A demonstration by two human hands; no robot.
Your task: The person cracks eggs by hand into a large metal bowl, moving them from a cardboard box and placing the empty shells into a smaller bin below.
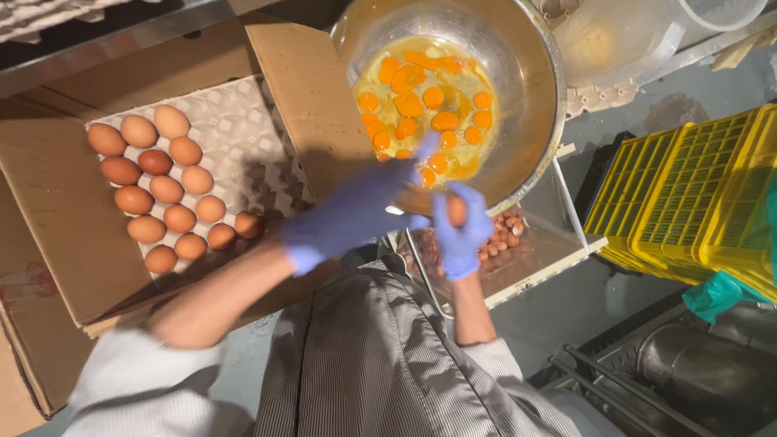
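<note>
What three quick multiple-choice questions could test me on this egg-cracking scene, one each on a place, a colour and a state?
1. Where does the tray of whole brown eggs lie?
A. in the open cardboard box
B. in the yellow crate
C. in the metal bowl

2. What colour are the gloves on both hands?
A. yellow
B. blue-purple
C. black

3. What state are the eggs in the metal bowl in?
A. boiled
B. still in shells
C. cracked, yolks whole

Answers:
1. A: the tray sits in the cardboard box.
2. B: the left hand and the right hand both wear that colour.
3. C: round orange yolks float in clear liquid.
</note>
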